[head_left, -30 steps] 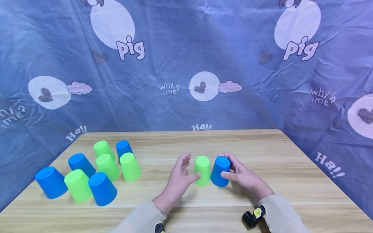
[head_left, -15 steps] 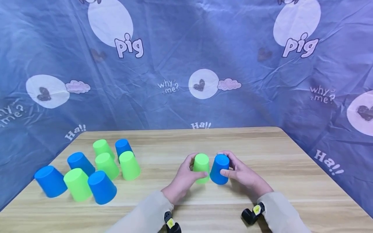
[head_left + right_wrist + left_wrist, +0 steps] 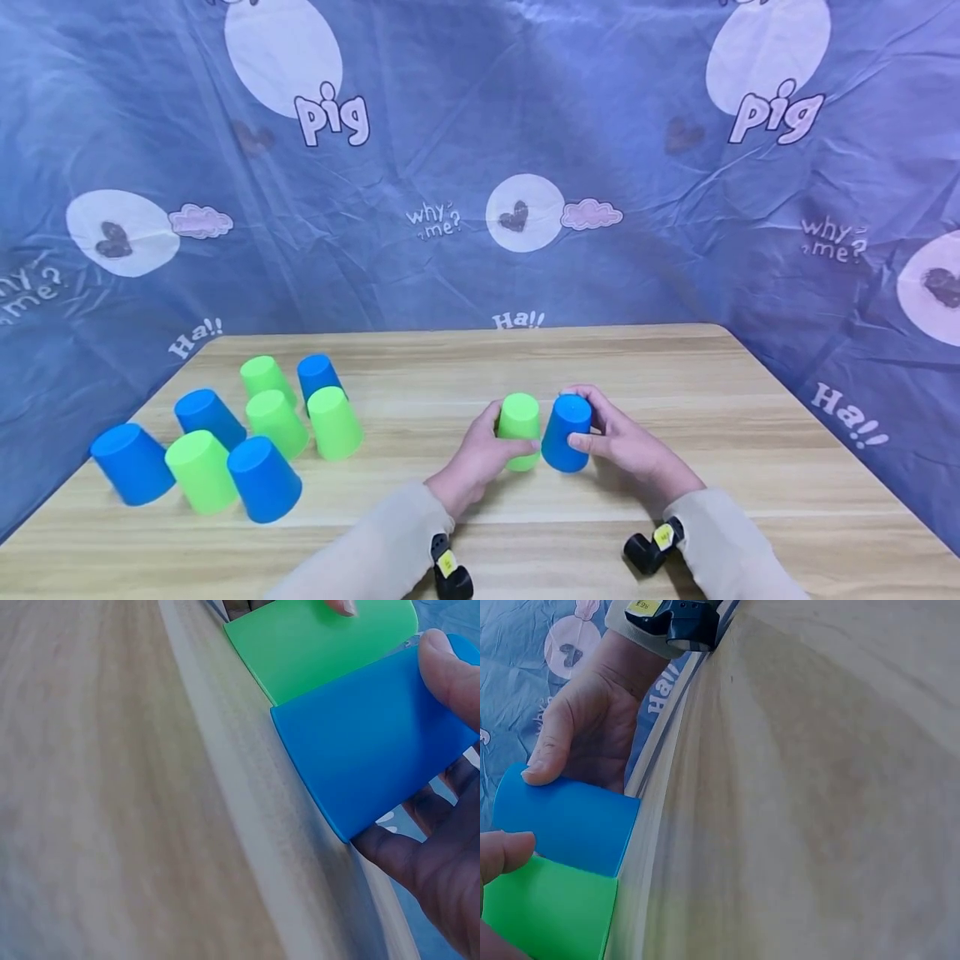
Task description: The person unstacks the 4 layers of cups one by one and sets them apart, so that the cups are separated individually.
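Near the middle of the table, a green cup (image 3: pixel 519 429) and a blue cup (image 3: pixel 567 435) stand upside down side by side, close together at their rims. My left hand (image 3: pixel 480 457) grips the green cup from the left, thumb across its near side and fingers behind it. From the right my right hand (image 3: pixel 628 446) holds the blue cup, its thumb on the near face. The left wrist view shows the thumb on the green cup (image 3: pixel 551 911). In the right wrist view, the thumb and fingers lie round the blue cup (image 3: pixel 375 735).
Several more upside-down cups stand at the left of the wooden table (image 3: pixel 600 558), among them a blue cup (image 3: pixel 264 481), a green cup (image 3: pixel 201 473) and another green cup (image 3: pixel 335 425). A printed blue cloth (image 3: pixel 450 125) hangs behind the table.
My left hand has moved right from beside the green cup and now grips it. The right hand keeps its hold on the blue cup. The cups at the left stay put.
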Tool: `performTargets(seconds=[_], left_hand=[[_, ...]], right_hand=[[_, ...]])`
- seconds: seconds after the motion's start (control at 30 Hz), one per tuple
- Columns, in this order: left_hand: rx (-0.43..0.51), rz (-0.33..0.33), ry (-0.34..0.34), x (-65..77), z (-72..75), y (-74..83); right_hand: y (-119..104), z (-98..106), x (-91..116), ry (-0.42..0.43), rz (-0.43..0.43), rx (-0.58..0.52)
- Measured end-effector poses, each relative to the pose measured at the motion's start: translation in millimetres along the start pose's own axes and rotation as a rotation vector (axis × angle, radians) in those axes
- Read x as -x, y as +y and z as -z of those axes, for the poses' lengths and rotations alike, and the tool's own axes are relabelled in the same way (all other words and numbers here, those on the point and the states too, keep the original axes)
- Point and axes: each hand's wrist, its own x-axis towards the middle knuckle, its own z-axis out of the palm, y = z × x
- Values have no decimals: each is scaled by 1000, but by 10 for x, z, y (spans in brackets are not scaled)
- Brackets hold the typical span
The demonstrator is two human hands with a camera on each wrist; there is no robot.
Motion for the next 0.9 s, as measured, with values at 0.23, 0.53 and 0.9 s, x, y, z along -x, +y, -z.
performTargets(seconds=[0.23, 0.53, 0.9], left_hand=[[16, -19, 24, 18, 45, 5], [45, -78, 81, 118, 176, 72], [-14, -144, 120, 334, 581, 6]], right_hand=[[-11, -7, 5, 7, -6, 7], [-43, -25, 13, 7, 6, 15], [-44, -15, 16, 14, -14, 22]])
